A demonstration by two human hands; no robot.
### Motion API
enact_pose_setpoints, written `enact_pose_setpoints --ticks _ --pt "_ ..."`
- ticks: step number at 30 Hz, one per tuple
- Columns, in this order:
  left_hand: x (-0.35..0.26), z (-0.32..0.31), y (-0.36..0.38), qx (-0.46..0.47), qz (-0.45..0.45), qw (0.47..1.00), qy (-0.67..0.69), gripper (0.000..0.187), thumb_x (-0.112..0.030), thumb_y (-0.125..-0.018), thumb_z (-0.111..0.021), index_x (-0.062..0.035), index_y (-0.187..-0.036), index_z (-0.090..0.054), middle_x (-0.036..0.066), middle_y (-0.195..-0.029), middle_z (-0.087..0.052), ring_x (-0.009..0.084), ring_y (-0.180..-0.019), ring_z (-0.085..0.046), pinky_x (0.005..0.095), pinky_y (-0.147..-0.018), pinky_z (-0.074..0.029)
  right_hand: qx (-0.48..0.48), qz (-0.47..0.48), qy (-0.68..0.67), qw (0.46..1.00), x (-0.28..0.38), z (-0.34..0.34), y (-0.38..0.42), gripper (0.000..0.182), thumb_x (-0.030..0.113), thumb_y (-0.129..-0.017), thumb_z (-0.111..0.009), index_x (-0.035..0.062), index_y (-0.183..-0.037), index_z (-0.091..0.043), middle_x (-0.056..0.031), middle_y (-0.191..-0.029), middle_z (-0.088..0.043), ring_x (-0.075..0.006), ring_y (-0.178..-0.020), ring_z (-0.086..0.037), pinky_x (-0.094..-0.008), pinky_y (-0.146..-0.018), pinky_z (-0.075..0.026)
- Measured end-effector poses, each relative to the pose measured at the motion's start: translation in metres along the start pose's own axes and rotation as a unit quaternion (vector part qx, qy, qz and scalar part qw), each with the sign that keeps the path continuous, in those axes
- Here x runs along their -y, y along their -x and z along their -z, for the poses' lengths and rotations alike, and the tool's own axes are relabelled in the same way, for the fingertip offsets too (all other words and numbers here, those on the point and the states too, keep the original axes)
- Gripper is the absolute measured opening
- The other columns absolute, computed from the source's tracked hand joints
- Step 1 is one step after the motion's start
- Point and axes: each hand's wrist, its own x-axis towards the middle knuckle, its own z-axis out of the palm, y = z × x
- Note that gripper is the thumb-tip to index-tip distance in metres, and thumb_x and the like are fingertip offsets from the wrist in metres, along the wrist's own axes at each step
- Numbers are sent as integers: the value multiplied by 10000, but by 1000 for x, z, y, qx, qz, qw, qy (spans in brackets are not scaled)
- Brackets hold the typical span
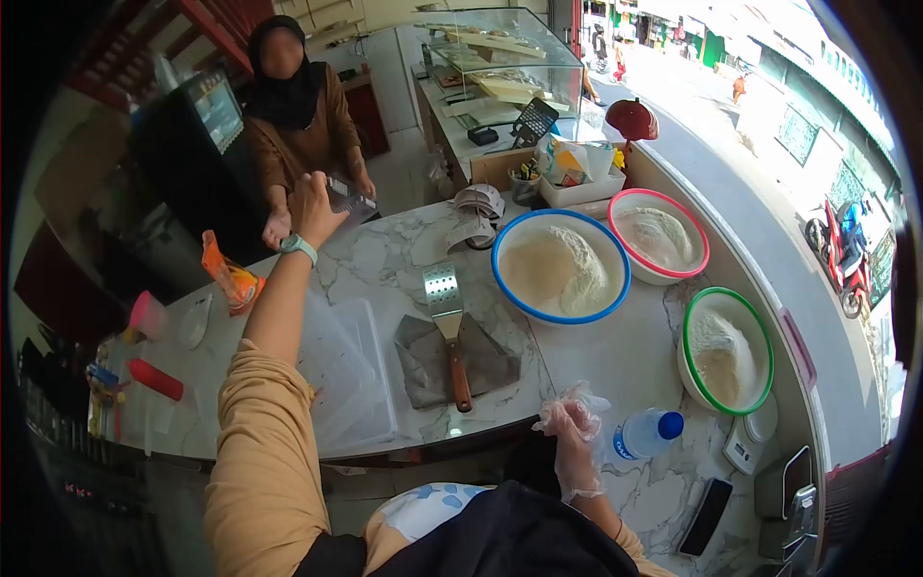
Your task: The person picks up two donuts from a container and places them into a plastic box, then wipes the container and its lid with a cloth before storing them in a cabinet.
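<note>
My left hand (312,213), bare with a light watch on the wrist, reaches across the counter. Its fingers are closed on a flat, greyish see-through piece with small perforated ends (352,200), whose exact kind I cannot make out. Beside it is the open hand (277,227) of another person. My right hand (575,444), in a clear plastic glove, is curled near the counter's front edge; whether anything is inside it is hidden. Just right of it lies a water bottle (642,436) with a blue cap. A perforated metal turner (446,306) with a wooden handle rests on a grey cloth (419,370).
Blue-rimmed (514,310), pink-rimmed (685,275) and green-rimmed bowls (694,377) hold white powder. Stacked clear plastic lids or trays (380,385) lie left of the cloth. An orange pouch (231,279), a red squeeze bottle (156,379), a phone (707,516) and a small scale (742,448) are around.
</note>
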Motion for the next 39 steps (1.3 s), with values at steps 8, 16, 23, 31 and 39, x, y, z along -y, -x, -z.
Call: enact_pose_setpoints --ticks 8,16,23,31,39 --pt "-8 19 14 -16 9 997 -68 857 -284 -514 -868 -143 -1173 -337 136 -1082 -418 332 -1034 -456 456 -804 -384 -7 -3 4 1000 5 -4 8 165 185 -863 -646 36 -917 -596 -3 -799 -586 -88 -671 -494 -232 -629 -403" --pt "-6 30 30 -15 -38 992 -121 881 -287 -520 -862 -143 -1208 -330 129 -1077 -409 316 -1035 -451 444 -840 -355 -4 -17 -5 1000 0 -3 10 136 164 -856 -655 51 -903 -596 -2 -804 -591 -87 -672 -499 -230 -627 -403" --pt "0 41 28 -75 -53 981 -173 720 -236 -625 -787 -157 -1181 -336 122 -1045 -416 298 -1037 -444 433 -856 -354 14 -21 11 1000 7 -8 13 158 187 -859 -654 48 -911 -601 5 -787 -578 -87 -677 -498 -234 -635 -406" --pt "-112 148 61 -147 -233 959 71 379 -19 -720 -575 -89 -1080 -480 108 -983 -447 296 -919 -455 429 -807 -329 61 -99 -69 991 39 -54 9 290 257 -872 -634 27 -1038 -571 -24 -855 -588 -124 -773 -553 -269 -717 -458" --pt "-186 184 216 101 -356 920 130 318 -198 -829 -597 -147 -1142 -573 26 -1079 -570 179 -1038 -506 330 -905 -365 174 -118 -132 969 62 -136 10 509 224 -836 -654 38 -1255 -431 -89 -1091 -591 -189 -928 -599 -301 -755 -505"
